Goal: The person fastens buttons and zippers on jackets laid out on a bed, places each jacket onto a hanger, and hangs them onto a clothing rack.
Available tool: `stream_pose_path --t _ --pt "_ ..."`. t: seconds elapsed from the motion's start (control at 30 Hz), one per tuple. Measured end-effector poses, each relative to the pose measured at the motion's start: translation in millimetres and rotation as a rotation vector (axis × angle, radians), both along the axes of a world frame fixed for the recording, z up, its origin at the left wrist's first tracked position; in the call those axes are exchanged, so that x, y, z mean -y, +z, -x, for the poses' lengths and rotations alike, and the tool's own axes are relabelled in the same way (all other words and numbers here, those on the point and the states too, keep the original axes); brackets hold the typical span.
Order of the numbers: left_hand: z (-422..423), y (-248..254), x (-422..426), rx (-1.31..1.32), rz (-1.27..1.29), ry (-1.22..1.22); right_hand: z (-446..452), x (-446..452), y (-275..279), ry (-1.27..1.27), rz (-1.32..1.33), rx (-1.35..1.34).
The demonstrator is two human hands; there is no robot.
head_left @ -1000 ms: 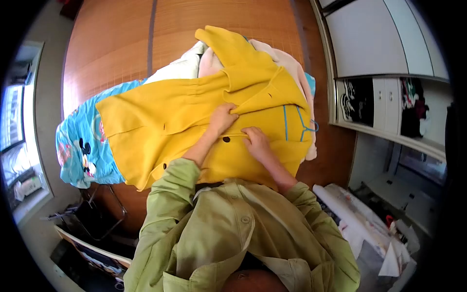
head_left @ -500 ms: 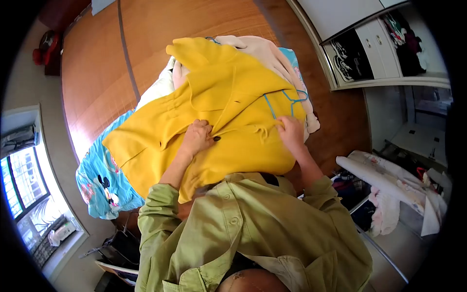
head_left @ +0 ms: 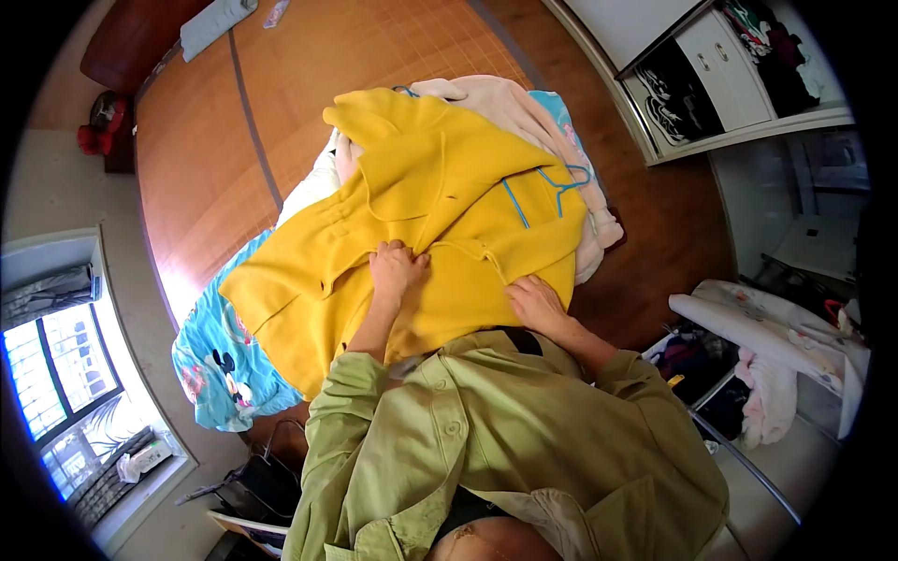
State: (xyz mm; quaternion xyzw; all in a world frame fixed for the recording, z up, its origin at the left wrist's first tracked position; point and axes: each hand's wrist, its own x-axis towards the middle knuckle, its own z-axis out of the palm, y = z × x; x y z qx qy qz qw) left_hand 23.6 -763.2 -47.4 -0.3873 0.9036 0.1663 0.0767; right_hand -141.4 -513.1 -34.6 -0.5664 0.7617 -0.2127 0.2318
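Observation:
A yellow coat (head_left: 309,252) lies spread over other clothes on the bed, its front edges overlapping. My left hand (head_left: 397,271) is closed on the coat's front edge near the middle, fingers bent into the cloth. To the right, my right hand (head_left: 538,304) rests on the coat near its lower right edge, fingers lying over the fabric. A blue hanger (head_left: 561,187) shows at the coat's neck, partly hidden inside it. Beneath the coat lie a pale pink garment (head_left: 496,93), a white one (head_left: 313,187) and a blue cartoon-print cloth (head_left: 210,374).
The bed (head_left: 374,47) has a brown mat. At the upper right stands a cabinet (head_left: 720,65) with clothes inside. A rolled white cloth (head_left: 748,318) lies at the right, above a metal rail (head_left: 748,467). A window (head_left: 70,365) is at the left.
My right hand has moved from the coat's middle to near the hanger, then down to the lower right edge. My left hand has shifted slightly along the front edge. The view has turned.

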Motion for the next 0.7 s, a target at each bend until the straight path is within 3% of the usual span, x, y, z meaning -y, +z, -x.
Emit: stream_pose_path --t 0.2,0.3,0.4,0.47,0.6,0.7 --pt "1 7 -10 0.088 0.007 0.001 7 27 15 -0.061 0.035 -0.109" --pt "2 3 -10 0.078 0.018 -0.004 28 56 31 -0.166 0.070 -0.298" --pt "1 5 -13 0.038 0.015 -0.014 63 85 31 -0.267 0.159 -0.120" --pt "4 5 -12 0.017 0.014 -0.010 63 86 29 -0.219 0.065 -0.147" --pt "-7 -3 -14 -0.236 0.060 -0.022 66 71 9 -0.227 -0.040 -0.246" --pt "-14 -3 -10 -0.323 0.073 -0.048 74 63 10 -0.408 -0.101 -0.310"
